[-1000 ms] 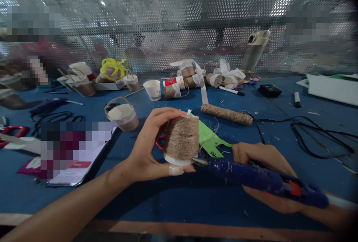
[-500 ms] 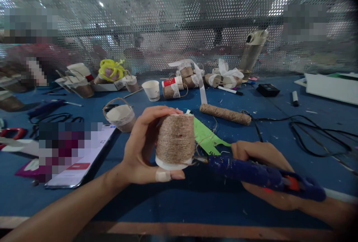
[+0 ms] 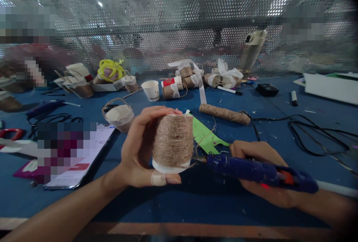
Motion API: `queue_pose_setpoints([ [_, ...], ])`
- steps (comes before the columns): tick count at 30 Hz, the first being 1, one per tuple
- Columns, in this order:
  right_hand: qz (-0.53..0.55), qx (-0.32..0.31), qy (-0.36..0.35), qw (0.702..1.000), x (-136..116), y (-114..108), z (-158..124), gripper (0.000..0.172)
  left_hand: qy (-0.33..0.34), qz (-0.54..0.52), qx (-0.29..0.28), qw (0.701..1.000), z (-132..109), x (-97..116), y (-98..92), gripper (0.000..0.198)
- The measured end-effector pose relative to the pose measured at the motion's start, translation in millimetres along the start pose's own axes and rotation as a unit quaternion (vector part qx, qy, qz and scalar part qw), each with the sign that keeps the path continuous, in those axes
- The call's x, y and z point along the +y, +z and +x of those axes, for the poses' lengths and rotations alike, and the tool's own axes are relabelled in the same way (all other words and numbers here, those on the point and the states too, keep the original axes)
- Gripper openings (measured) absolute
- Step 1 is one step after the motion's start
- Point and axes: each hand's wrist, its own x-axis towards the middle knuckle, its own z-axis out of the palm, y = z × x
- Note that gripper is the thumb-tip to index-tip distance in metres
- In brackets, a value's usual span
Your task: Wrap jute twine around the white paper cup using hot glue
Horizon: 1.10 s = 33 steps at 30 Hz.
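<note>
Jute-wrapped, one paper cup is grasped by the left hand above the near edge of the blue table. One glue gun is clenched in the right hand, with its nozzle at the cup's white rim. Actual contact cannot be made out, and the right palm is hidden.

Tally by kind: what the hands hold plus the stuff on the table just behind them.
Twine-wrapped cup, in left hand: 1
Glue gun, in right hand: 1
Green paper piece: 1
Twine roll, lying flat: 1
Handled cup: 1
Total: 5
</note>
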Motion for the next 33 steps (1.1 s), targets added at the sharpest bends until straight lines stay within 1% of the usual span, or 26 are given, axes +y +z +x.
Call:
queue_pose_setpoints([
  [3, 0.006, 0.001, 0.023, 1.0, -0.3, -0.9, 3.6, 0.027, 0.003, -0.012, -0.005, 1.0, 0.1, -0.5, -1.9, 0.089],
  [5, 0.004, 0.011, 0.037, 0.999, 1.3, -2.4, 4.1, 0.027, 0.0, -0.011, 0.003, 1.0, -0.8, -0.8, -2.2, 0.087],
  [7, 0.021, 0.028, 0.052, 0.998, 4.5, -3.6, 2.6, 0.025, -0.014, -0.003, 0.013, 1.0, -2.4, -1.3, -1.4, 0.085],
  [9, 0.061, 0.055, 0.072, 0.994, 8.7, -3.9, 0.5, 0.02, -0.025, 0.005, 0.014, 1.0, -4.1, -1.8, -0.1, 0.084],
  [11, 0.093, 0.087, 0.094, 0.987, 12.1, -2.9, -0.1, 0.017, -0.029, 0.006, 0.008, 1.0, -5.3, -2.0, 1.2, 0.088],
  [13, 0.121, 0.105, 0.094, 0.983, 13.2, -0.4, 2.0, 0.013, -0.032, 0.007, -0.001, 0.999, -6.0, -1.5, 3.0, 0.092],
  [14, 0.135, 0.101, 0.092, 0.981, 12.8, 1.2, 3.8, 0.012, -0.035, 0.007, -0.001, 0.999, -6.1, -0.9, 4.1, 0.092],
  [15, 0.147, 0.092, 0.095, 0.98, 11.7, 3.0, 6.0, 0.017, -0.04, 0.007, 0.001, 0.999, -6.0, -0.3, 5.5, 0.092],
  [17, 0.164, 0.07, 0.107, 0.978, 8.5, 6.6, 10.6, 0.035, -0.039, 0.008, 0.003, 0.999, -5.6, 0.9, 8.5, 0.091],
  [18, 0.166, 0.057, 0.114, 0.978, 6.7, 8.2, 12.8, 0.04, -0.034, 0.012, 0.005, 0.999, -5.4, 1.2, 9.9, 0.091],
  [20, 0.17, 0.042, 0.109, 0.979, 3.4, 10.4, 16.4, 0.036, -0.025, 0.029, 0.008, 0.999, -5.0, 1.2, 11.9, 0.092],
  [23, 0.18, 0.016, 0.082, 0.98, 0.5, 11.7, 19.3, 0.022, -0.021, 0.076, 0.016, 0.997, -5.3, 0.1, 12.3, 0.095],
  [26, 0.207, -0.006, 0.092, 0.974, 0.2, 12.4, 18.5, 0.015, -0.023, 0.112, 0.018, 0.993, -6.4, -1.2, 10.6, 0.096],
  [27, 0.221, -0.006, 0.107, 0.969, 0.3, 12.7, 17.7, 0.016, -0.022, 0.118, 0.02, 0.993, -6.8, -1.6, 9.8, 0.096],
  [29, 0.24, 0.012, 0.131, 0.962, 0.2, 12.8, 16.3, 0.02, -0.018, 0.127, 0.025, 0.991, -7.2, -2.3, 8.4, 0.095],
  [33, 0.186, 0.054, 0.133, 0.972, -3.3, 9.9, 16.8, 0.014, -0.015, 0.15, 0.008, 0.989, -7.1, -2.1, 6.1, 0.098],
])
